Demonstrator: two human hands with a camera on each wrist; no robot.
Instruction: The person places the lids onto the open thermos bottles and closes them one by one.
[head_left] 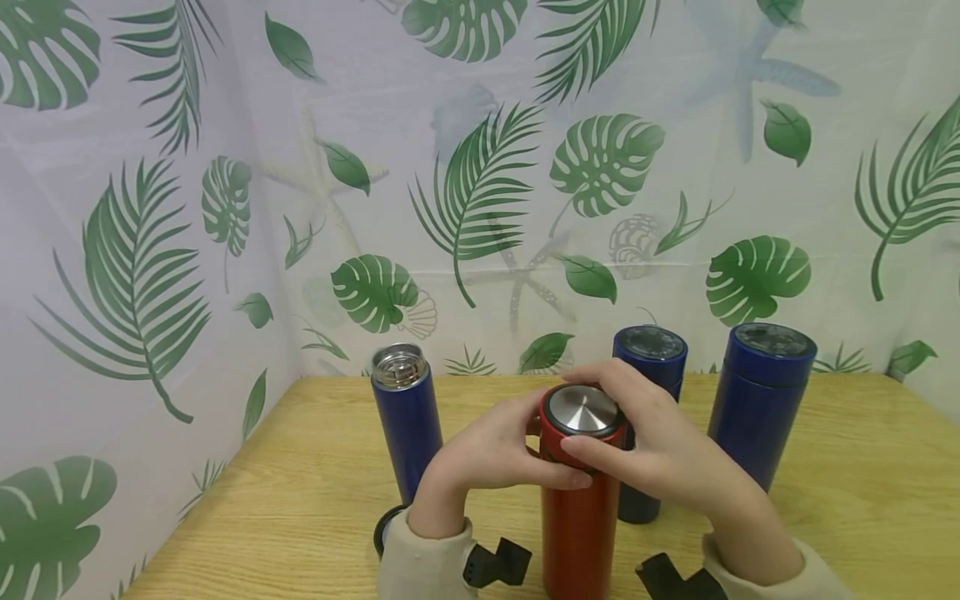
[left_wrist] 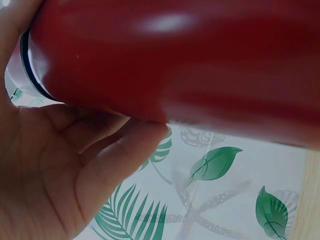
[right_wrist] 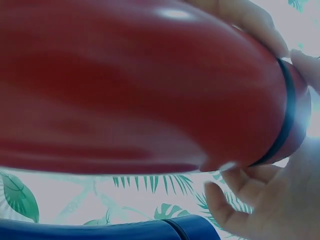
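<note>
A red thermos flask (head_left: 577,533) stands upright near the front of the table. Its red lid (head_left: 585,411) has a shiny steel top and sits on the flask, with a dark ring at the seam. My left hand (head_left: 498,450) grips the flask's upper part from the left, thumb across the front just below the lid. From the other side, my right hand (head_left: 667,442) holds the lid, its thumb at the front edge. In the right wrist view, the right hand (right_wrist: 280,195) is around the lid end; the flask's red body (right_wrist: 135,90) fills much of the picture.
At left stands a lidless blue flask (head_left: 411,425), steel mouth showing. A dark-rimmed round piece (head_left: 382,533) lies beside the left sleeve, partly hidden. Two lidded blue flasks, one behind the right hand (head_left: 651,367) and another farther right (head_left: 757,417), stand on the wooden table (head_left: 300,483).
</note>
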